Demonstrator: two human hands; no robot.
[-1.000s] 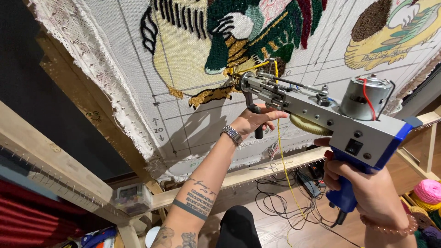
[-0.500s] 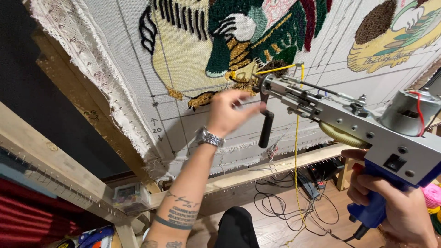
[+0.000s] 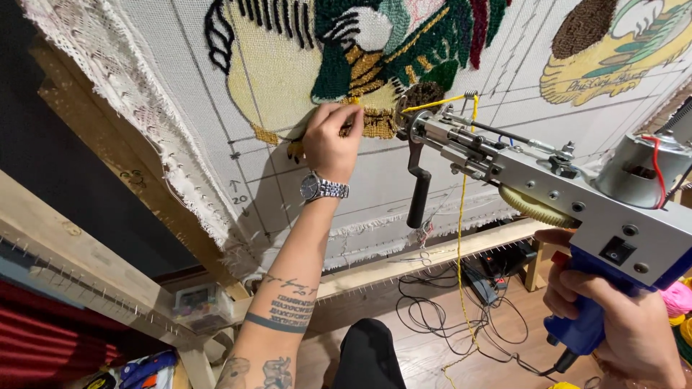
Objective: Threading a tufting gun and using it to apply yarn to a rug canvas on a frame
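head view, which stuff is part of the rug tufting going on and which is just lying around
In use:
- tufting gun, gripped by the right hand
- yellow yarn threaded to the gun
- backing cloth on the wooden frame, pinched by the left hand

Lying about:
- cables on the floor
- pink yarn ball
- clear plastic box

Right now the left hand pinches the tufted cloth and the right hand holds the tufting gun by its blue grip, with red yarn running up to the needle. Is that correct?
Not quite: the yarn running up to the needle is yellow, not red, as the head view shows. The rest stands: the left hand pinches the tufted cloth, and the right hand holds the tufting gun by its blue grip.
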